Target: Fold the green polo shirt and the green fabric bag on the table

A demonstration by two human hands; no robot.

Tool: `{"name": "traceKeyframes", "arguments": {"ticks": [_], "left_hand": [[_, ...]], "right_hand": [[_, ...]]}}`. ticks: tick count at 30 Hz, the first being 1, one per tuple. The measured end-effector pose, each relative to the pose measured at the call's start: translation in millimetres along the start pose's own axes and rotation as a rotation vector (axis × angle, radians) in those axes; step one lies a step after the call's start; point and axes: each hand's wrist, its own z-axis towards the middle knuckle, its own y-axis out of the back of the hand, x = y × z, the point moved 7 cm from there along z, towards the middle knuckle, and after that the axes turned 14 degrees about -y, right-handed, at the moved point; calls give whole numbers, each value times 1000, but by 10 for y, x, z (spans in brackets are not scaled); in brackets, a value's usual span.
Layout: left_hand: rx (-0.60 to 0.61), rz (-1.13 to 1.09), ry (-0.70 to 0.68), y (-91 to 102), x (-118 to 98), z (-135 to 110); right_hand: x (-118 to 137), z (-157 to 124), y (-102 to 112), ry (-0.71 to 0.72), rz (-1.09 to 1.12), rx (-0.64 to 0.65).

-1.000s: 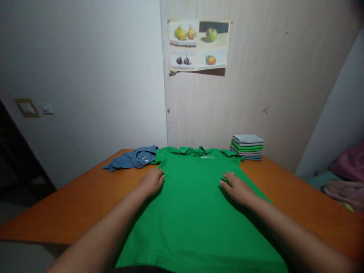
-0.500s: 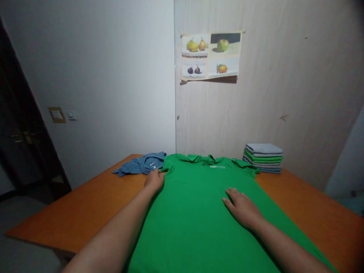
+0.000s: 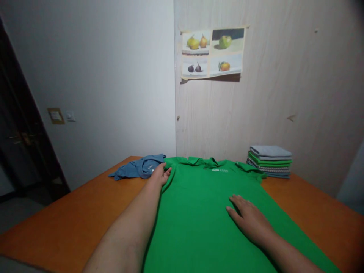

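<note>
A green polo shirt lies spread on the table with its collar at the far end and small white lettering on the chest. My left hand is at the shirt's left sleeve, palm turned up and fingers curled around the edge of the cloth, which is lifted and bending inward there. Flat on the shirt's right half rests my right hand, fingers stretched out and thumb apart. Just beyond my left hand lies a crumpled blue shirt, partly hidden by that hand.
A neat stack of folded clothes, grey, green and checked, stands at the table's back right. The orange-brown table reaches the wall. Fruit pictures hang above it, and a dark door is at the left.
My left hand has rolled palm-up and moved slightly right, drawing the shirt's left edge inward. My right hand stays flat on the cloth. The view has shifted a little.
</note>
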Motion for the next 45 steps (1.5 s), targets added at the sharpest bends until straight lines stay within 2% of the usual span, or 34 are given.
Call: {"name": "traceKeyframes", "arguments": {"ticks": [4, 9, 11, 13, 15, 17, 19, 21, 25, 27, 29, 31, 33, 35, 37, 39, 41, 43, 45], "left_hand": [[0, 84, -54, -80, -14, -37], [76, 315, -325, -148, -196, -204], [159, 541, -519, -166, -304, -308], [225, 913, -745, -173, -381, -410], [199, 1261, -867, -110, -382, -443], [79, 1409, -766, 70, -337, -365], [-40, 1439, -562, 268, -273, -264], [-96, 1437, -436, 369, -250, -200], [-108, 1474, -383, 345, -368, -179], [-174, 1488, -322, 335, -454, -236], [-217, 1508, -355, 234, -546, -347], [-119, 1536, -495, -15, -569, -489], [119, 1545, -631, -339, -455, -661], [288, 1535, -665, -566, -276, -830], [372, 1528, -657, -685, -114, -949], [422, 1528, -647, -714, -11, -997], [448, 1538, -633, -649, 10, -969], [427, 1564, -591, -490, -40, -879], [345, 1608, -513, -275, -136, -775]], "right_hand": [[24, -25, 21, -1, -19, 5], [26, -25, 30, -9, -23, 14], [21, -17, 24, -9, -15, 16], [16, -13, 21, -9, -5, 11], [12, -13, 20, -6, 7, 4], [6, -15, 23, -4, 22, -5], [0, -14, 22, -1, 35, -11], [-4, -11, 16, 5, 41, -12], [-1, -9, 14, 19, 36, -12], [6, -13, 24, 25, 29, -15], [11, -18, 36, 28, 23, -15], [12, -21, 40, 26, 18, -10], [11, -23, 38, 21, 11, -3], [14, -24, 38, 18, 2, 3], [24, -26, 46, 16, -7, 8], [37, -30, 56, 14, -16, 17], [52, -33, 68, 13, -18, 24], [63, -33, 79, 14, -9, 23], [69, -30, 82, 15, 4, 20]]}}
